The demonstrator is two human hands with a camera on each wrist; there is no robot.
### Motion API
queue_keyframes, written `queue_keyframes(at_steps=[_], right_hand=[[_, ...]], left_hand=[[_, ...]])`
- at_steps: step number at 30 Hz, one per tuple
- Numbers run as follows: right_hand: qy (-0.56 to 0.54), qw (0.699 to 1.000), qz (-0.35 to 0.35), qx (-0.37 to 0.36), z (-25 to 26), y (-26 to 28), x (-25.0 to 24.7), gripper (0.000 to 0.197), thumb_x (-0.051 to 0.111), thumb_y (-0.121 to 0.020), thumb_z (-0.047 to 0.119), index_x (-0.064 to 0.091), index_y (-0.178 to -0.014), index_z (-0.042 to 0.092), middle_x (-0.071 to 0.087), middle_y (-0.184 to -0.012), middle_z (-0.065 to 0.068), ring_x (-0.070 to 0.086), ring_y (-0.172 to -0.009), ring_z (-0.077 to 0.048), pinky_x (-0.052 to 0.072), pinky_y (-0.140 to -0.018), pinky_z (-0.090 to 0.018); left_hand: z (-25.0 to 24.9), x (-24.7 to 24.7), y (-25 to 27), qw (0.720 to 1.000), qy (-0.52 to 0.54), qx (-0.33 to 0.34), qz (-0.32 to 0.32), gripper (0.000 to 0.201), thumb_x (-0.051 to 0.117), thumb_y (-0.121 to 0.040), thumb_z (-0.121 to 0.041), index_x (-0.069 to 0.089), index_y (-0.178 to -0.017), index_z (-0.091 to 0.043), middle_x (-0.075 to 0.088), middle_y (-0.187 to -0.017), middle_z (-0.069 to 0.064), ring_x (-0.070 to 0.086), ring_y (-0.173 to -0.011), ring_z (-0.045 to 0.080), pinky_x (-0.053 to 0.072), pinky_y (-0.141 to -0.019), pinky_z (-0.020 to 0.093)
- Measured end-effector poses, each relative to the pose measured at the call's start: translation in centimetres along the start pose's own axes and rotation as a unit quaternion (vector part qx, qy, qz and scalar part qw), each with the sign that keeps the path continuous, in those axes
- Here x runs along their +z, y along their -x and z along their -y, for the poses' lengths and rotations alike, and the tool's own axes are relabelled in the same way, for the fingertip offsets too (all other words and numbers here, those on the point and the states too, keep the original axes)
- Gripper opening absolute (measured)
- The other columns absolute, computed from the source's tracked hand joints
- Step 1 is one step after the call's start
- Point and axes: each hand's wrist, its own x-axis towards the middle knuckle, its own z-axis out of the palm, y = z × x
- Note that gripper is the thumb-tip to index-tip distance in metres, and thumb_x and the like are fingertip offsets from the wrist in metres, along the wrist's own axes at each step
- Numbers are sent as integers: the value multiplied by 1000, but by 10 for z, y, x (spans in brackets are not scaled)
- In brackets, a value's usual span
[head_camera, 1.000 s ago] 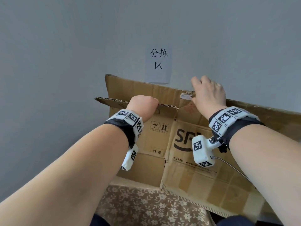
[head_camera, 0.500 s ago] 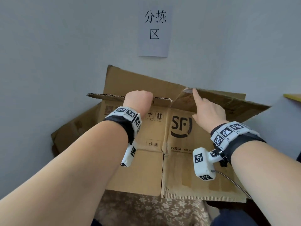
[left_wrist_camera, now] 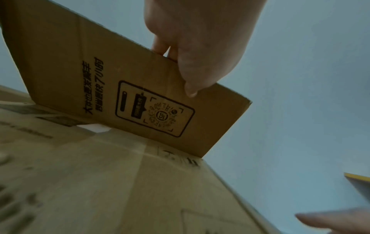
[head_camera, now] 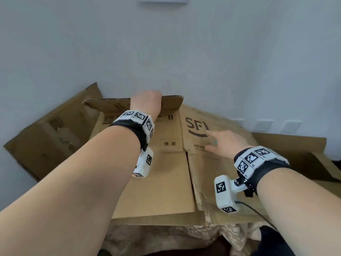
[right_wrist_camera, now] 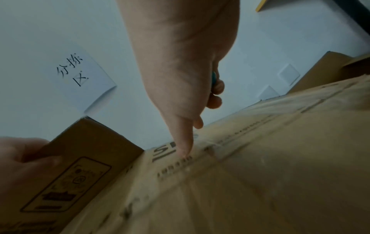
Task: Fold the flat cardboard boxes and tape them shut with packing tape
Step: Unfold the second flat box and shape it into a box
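Note:
A brown cardboard box (head_camera: 166, 182) with an SF logo lies tilted on the table, its printed panel facing me. My left hand (head_camera: 147, 102) grips the box's upper left flap (head_camera: 110, 106). In the left wrist view the thumb lies on the printed side of that flap (left_wrist_camera: 140, 102) and the fingers (left_wrist_camera: 160, 47) curl behind it. My right hand (head_camera: 219, 143) is spread over the logo panel with its fingers extended. In the right wrist view its thumb tip (right_wrist_camera: 184, 150) presses on the panel (right_wrist_camera: 260, 158) by the printed number. No tape is in view.
More flat cardboard leans at the left (head_camera: 51, 130) and lies at the right (head_camera: 295, 150). A flower-patterned cloth (head_camera: 166, 235) covers the table's near edge. The wall right behind carries a paper sign (right_wrist_camera: 80, 71) and sockets (head_camera: 262, 124).
The box has tipped down and away, lying lower than before. My right hand left the upper right flap and came down onto the logo panel. The left hand kept its hold on the flap.

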Motion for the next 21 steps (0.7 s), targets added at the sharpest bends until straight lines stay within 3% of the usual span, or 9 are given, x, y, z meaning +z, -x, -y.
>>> queue_keyframes(at_steps=[2, 5, 7, 9, 11, 15, 18, 21], right_hand=[[-9, 999, 50, -19, -2, -7, 12, 64, 51, -89, 60, 32, -147, 39, 49, -142, 3, 50, -125, -20, 49, -94, -37], [-16, 993, 111, -40, -5, -14, 25, 69, 55, -86, 60, 32, -147, 36, 44, -147, 3, 47, -129, -19, 44, -102, -38], [-24, 990, 133, -37, -6, -14, 31, 72, 58, -85, 59, 33, -148, 35, 45, -146, 1, 48, -128, -20, 43, -102, -37], [-31, 988, 147, -30, -7, -13, 36, 74, 60, -83, 58, 32, -148, 35, 45, -146, 0, 48, -128, -20, 43, -103, -38], [-39, 987, 157, -22, -8, -9, 40, 76, 61, -83, 59, 32, -148, 33, 44, -146, -1, 47, -128, -21, 43, -103, -39], [-52, 984, 169, -9, -7, 6, 47, 78, 62, -84, 57, 30, -149, 30, 41, -149, -2, 45, -131, -21, 40, -106, -39], [-61, 982, 177, -6, -3, 23, 53, 81, 65, -82, 56, 30, -149, 29, 40, -150, 0, 43, -132, -21, 39, -107, -39], [-58, 980, 189, -11, 3, 44, 64, 87, 70, -76, 58, 31, -149, 30, 39, -150, 2, 43, -133, -20, 40, -106, -38]], left_hand=[[-1, 17, -6, 1000, 0, -4, 27, 28, 39, -89, 5, 62, -99, -7, 58, -86, 9, 51, -75, 27, 37, -62, 31], [1, 39, -10, 997, 8, -26, 65, 29, 38, -88, 5, 62, -98, -6, 54, -82, 8, 52, -76, 27, 42, -65, 33], [3, 51, -6, 995, -5, -44, 89, 31, 39, -86, 4, 63, -99, -10, 55, -83, 6, 55, -81, 27, 44, -79, 40], [3, 62, -1, 990, -22, -65, 122, 33, 40, -85, 2, 61, -102, -18, 61, -92, 3, 58, -94, 28, 32, -98, 55], [5, 70, 4, 986, -23, -74, 148, 39, 40, -85, 0, 60, -110, -23, 63, -105, 2, 55, -109, 28, 14, -105, 66], [5, 81, 19, 981, 8, -34, 193, 58, 45, -90, -7, 34, -140, -34, 34, -146, 5, 20, -141, 29, 10, -105, 71], [-3, 86, 47, 971, 49, -18, 232, 60, 50, -94, -28, 22, -147, -36, 19, -156, 3, 7, -145, 29, 14, -108, 67], [-12, 95, 85, 956, 58, 32, 285, 75, 53, -88, -52, 13, -150, -36, 10, -159, 3, 2, -146, 30, 16, -109, 66]])
